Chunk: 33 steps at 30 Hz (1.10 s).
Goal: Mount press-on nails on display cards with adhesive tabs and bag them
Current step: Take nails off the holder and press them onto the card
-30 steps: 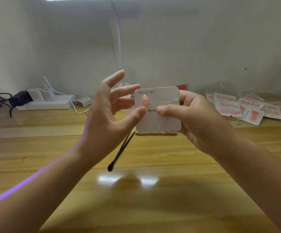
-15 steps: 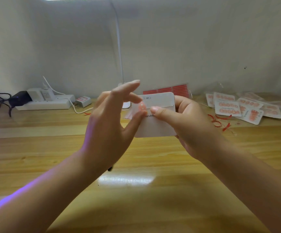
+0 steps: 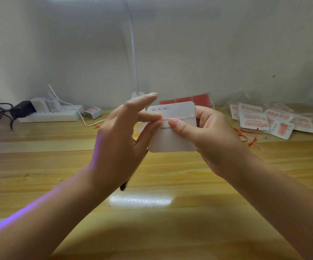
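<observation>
Now our right hand (image 3: pixel 206 136) grips the display card (image 3: pixel 178 126) upright so our left hand (image 3: pixel 122 139) can pinch something at its edge.

A white power strip (image 3: pixel 48 115) with a black adapter (image 3: pixel 21 109) sits back-left on the wooden counter (image 3: pixel 152 212), beside a white lamp stem (image 3: pixel 134 59).

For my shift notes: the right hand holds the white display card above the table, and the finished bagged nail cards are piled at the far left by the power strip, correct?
Not quite. The head view shows the bagged nail cards piled at the far right; the power strip sits far left. The right hand does hold the white display card.
</observation>
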{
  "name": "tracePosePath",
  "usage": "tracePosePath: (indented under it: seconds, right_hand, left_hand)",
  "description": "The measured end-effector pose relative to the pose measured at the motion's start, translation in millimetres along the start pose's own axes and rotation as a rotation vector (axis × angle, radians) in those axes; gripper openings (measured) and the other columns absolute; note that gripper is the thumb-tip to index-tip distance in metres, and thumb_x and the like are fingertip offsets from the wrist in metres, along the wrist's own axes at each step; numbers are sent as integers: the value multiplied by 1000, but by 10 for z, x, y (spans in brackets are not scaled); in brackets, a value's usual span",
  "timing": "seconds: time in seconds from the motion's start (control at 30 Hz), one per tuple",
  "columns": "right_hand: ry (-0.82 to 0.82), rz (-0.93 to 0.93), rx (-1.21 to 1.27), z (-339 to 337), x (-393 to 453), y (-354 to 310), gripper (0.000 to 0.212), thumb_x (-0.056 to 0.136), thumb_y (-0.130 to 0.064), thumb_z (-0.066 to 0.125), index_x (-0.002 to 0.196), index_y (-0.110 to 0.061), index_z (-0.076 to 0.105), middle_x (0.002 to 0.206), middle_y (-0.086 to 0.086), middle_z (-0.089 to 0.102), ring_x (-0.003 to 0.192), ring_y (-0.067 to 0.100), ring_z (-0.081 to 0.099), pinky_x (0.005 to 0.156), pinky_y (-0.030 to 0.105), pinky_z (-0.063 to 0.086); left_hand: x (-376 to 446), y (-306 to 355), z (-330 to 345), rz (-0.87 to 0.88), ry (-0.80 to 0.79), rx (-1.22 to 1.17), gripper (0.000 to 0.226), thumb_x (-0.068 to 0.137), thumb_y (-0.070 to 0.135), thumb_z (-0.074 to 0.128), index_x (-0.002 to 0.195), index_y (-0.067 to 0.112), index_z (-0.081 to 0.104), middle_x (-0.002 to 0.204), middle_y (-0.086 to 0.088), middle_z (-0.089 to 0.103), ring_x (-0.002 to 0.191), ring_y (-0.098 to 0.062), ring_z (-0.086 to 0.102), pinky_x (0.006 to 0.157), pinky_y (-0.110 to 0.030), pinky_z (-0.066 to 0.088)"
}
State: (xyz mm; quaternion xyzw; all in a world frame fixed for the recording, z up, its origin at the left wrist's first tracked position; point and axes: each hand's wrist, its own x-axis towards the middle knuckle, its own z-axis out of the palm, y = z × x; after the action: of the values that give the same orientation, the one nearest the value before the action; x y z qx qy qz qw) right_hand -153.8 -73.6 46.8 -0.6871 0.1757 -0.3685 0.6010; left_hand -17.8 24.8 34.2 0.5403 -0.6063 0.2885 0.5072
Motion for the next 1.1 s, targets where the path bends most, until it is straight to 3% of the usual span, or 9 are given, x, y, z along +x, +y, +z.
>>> tracePosePath:
  seconds: [0.1, 0.17, 0.3, 0.4, 0.47, 0.67, 0.93, 1.1]
  right_hand:
    - [6, 2, 11, -19, 1, 1, 14, 87, -11, 67, 94, -23, 68, 96, 2, 75, 91, 19, 71, 81, 35, 59]
    - [16, 13, 16, -27, 9, 8, 15, 86, -11, 68, 96, -21, 68, 97, 3, 75, 91, 19, 71, 80, 35, 60]
    - [23, 21, 42, -45, 30, 6, 15, 87, -9, 67, 99, -19, 67, 97, 4, 75, 90, 18, 72, 76, 33, 60]
    - [15, 29, 51, -58, 30, 10, 15, 89, -9, 65, 97, -22, 66, 94, 0, 75, 88, 16, 72, 73, 30, 59]
    - [-3, 40, 25, -56, 27, 19, 16, 90, -10, 64, 99, -24, 65, 95, 1, 74, 90, 17, 71, 75, 32, 59]
    - [-35, 19, -50, -9, -8, 9, 21, 90, -10, 64, 111, -13, 64, 102, 8, 73, 94, 21, 70, 84, 40, 58]
    - [-53, 67, -24, -11, -14, 19, 23, 90, -9, 64, 112, -10, 66, 104, 10, 73, 97, 25, 70, 90, 47, 55]
    - [-57, 78, 1, -44, 11, 42, 17, 89, -10, 64, 105, -16, 68, 101, 7, 74, 94, 22, 71, 84, 40, 58]
  left_hand:
    - [10, -12, -4, 23, -29, 14, 44, 87, 16, 73, 124, 16, 48, 99, 12, 67, 98, -9, 66, 90, -29, 52]
    - [25, 2, -11, -68, -40, -68, 42, 88, 16, 71, 124, 16, 49, 102, 12, 68, 100, -5, 66, 90, -25, 50]
    - [82, 15, -35, -532, 12, -512, 41, 84, 20, 68, 120, 23, 49, 111, 4, 68, 103, -12, 65, 88, -27, 52]
    - [122, -8, -21, -850, -65, -846, 57, 73, 21, 80, 120, 22, 49, 98, -3, 75, 93, -19, 71, 77, -29, 56]
    - [125, -16, 3, -950, -114, -947, 67, 63, 24, 79, 122, 17, 49, 90, -7, 76, 86, -21, 73, 70, -27, 57]
    - [90, -37, 19, -952, -145, -879, 66, 62, 27, 78, 123, 21, 52, 88, -9, 75, 84, -23, 74, 67, -26, 56]
    - [106, -47, 1, -976, -162, -863, 63, 63, 20, 76, 121, 21, 52, 86, -10, 75, 80, -22, 74, 62, -22, 55]
    - [113, -66, -2, -1033, -164, -943, 59, 66, 19, 74, 121, 16, 52, 88, -11, 76, 81, -23, 74, 62, -24, 56]
